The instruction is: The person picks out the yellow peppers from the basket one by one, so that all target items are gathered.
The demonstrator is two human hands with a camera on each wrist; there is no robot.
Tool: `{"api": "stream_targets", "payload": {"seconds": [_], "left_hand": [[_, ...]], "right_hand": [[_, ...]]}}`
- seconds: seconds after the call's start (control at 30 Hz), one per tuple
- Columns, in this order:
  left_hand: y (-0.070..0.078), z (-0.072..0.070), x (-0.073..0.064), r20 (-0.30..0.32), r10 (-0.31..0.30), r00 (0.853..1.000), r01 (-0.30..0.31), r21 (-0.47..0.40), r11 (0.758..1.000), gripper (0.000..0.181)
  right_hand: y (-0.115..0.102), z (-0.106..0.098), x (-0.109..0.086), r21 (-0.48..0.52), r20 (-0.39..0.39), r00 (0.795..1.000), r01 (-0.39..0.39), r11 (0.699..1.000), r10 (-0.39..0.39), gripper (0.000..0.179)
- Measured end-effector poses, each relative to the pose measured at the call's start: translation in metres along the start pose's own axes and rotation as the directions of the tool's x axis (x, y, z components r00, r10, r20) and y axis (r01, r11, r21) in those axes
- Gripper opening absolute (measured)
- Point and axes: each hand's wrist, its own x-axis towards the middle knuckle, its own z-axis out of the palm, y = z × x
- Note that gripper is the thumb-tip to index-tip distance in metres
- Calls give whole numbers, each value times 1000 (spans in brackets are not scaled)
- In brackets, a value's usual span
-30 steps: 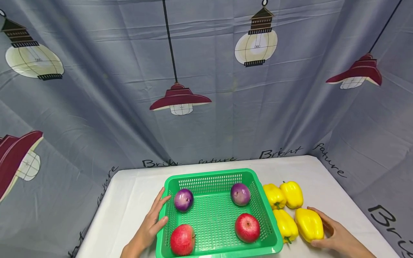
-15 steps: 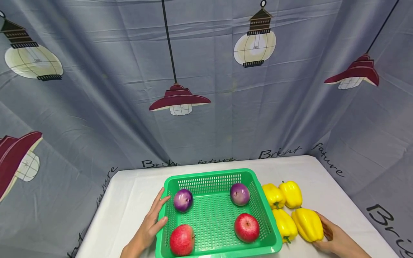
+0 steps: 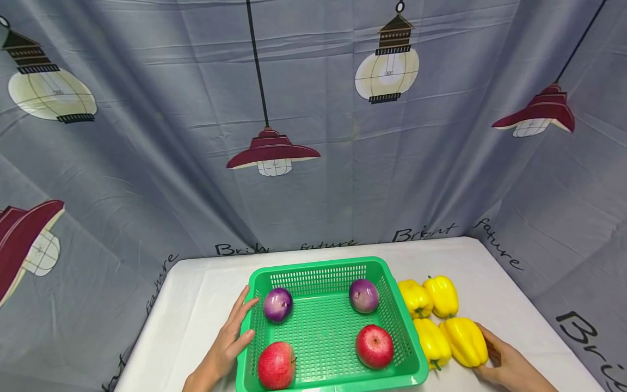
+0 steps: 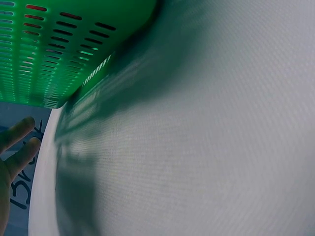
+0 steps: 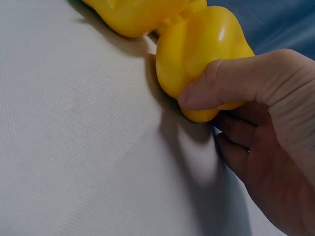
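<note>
My right hand holds the nearest right yellow bell pepper on the white table. In the right wrist view the thumb lies across this pepper, with the other fingers behind and below it. Several yellow bell peppers stand close together right of a green plastic basket. My left hand rests at the basket's left rim, its fingers extended. Two red apples and two round, glossy purple things lie near the basket's corners.
The white table extends around the basket and the peppers. A grey curtain printed with lamps and writing hangs behind and beside it. In the left wrist view, the basket's slotted wall rises above the tabletop.
The held pepper has shifted slightly left, against the pepper beside it, and turned a little. My right hand has moved left with it. The left hand and basket stay in place.
</note>
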Motion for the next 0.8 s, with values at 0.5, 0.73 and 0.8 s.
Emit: {"api": "stream_targets", "payload": {"seconds": [0.5,0.73,0.8], "left_hand": [[2,-16,3,78,51,996,-62,146,987,67],[10,-31,17,57,64,996,-79,317,945,64],[15,-38,24,42,64,997,-75,342,937,62]], "right_hand": [[-24,-20,-19,-131,-36,991,124,984,-130,120],[-58,-32,-32,-159,-227,847,454,877,-480,113],[-73,-36,-34,-174,-245,792,531,830,-558,110]]}}
